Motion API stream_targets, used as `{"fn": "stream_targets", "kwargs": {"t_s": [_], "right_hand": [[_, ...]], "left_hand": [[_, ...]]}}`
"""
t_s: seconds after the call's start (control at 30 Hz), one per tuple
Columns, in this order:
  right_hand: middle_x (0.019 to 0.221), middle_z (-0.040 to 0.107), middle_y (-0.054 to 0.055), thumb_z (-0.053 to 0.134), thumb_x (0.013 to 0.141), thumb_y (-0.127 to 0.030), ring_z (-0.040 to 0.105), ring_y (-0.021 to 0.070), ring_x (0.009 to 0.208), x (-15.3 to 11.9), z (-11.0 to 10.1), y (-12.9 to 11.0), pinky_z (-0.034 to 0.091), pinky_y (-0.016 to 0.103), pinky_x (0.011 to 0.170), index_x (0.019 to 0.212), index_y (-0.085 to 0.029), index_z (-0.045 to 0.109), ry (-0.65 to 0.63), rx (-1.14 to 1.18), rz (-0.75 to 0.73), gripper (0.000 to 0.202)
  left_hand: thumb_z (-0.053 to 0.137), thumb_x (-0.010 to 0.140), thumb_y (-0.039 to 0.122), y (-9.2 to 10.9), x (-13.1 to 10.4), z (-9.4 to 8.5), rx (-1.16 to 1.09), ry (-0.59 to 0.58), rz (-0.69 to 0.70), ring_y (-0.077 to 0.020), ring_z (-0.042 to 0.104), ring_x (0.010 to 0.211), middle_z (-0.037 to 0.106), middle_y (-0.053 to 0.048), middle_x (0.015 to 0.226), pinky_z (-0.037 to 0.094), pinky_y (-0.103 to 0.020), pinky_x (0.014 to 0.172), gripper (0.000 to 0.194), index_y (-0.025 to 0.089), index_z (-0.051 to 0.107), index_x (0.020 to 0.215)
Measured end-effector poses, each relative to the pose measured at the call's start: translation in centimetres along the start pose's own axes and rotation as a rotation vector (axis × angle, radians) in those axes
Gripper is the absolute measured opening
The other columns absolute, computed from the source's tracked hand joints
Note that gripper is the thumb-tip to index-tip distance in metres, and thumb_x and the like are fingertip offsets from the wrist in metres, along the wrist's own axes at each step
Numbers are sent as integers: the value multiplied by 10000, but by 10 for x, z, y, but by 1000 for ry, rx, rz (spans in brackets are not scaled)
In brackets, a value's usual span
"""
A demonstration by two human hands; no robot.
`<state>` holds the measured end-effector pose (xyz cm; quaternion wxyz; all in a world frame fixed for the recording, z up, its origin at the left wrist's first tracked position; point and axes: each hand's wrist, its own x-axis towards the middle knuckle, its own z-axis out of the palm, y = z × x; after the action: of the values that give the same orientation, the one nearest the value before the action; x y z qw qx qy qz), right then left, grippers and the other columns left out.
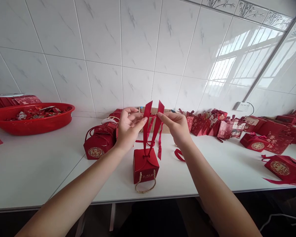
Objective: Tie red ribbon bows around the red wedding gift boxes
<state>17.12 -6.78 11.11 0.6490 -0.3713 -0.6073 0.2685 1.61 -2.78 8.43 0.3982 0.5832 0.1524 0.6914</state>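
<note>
A small red gift box (146, 164) stands near the table's front edge, with a gold rope handle (146, 191) hanging down its front. Red ribbon (145, 140) comes up from the top of the box in two strands. My left hand (130, 126) pinches one strand between thumb and finger. The other strand is pinched by my right hand (177, 126), close beside the left one. Both ribbon ends stick up above my fingertips, and the strands are drawn upward over the box.
A red basin (39, 123) of wrapped sweets stands at the left. Red boxes (98, 141) sit left of my hands. More red gift boxes (202, 123) line the wall on the right. A cut ribbon loop (179, 154) lies by my right wrist. A cardboard box (165, 128) stands behind.
</note>
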Motion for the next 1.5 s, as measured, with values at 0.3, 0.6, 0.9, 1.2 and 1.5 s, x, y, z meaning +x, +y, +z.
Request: {"fn": "stream_targets", "kwargs": {"t_s": [0.3,0.6,0.9,1.2,1.5], "right_hand": [[614,526,-23,666,765,-416,486,112,643,-1,-3,-1,401,266,638,634,-181,641,-19,-18,-12,270],[603,344,-84,630,784,-505,304,69,483,-40,-29,32,275,216,463,718,-223,388,-262,26,217,377],[1070,591,56,770,588,-557,547,218,918,-56,-6,80,445,335,771,1134,-239,537,-643,-512,234,673],[1101,518,77,726,640,-595,562,221,981,-59,-2,80,434,372,922,1266,-295,582,-701,-568,275,709],[1167,513,96,720,642,-601,560,250,1027,-67,-4,78,450,386,917,1248,-290,599,-639,-567,296,691]], "left_hand": [[716,706,193,4,1,3,-88,-29,-94,-98,604,693,608,20,847,506,-253,703,344,225,455,928],[678,726,372,14,-25,-48,760,-600,-252,-180,563,827,575,-35,1001,465,-292,709,350,242,537,1020],[629,677,527,-1,-27,-54,1195,-813,-480,-162,489,525,579,2,635,271,-249,462,338,210,538,755],[623,711,380,-7,-36,-52,806,-971,-586,-200,586,755,646,-27,789,417,-262,626,207,178,622,752],[598,740,521,-20,-45,-64,806,-747,-552,-155,494,629,576,4,655,361,-251,571,368,157,623,687]]}}
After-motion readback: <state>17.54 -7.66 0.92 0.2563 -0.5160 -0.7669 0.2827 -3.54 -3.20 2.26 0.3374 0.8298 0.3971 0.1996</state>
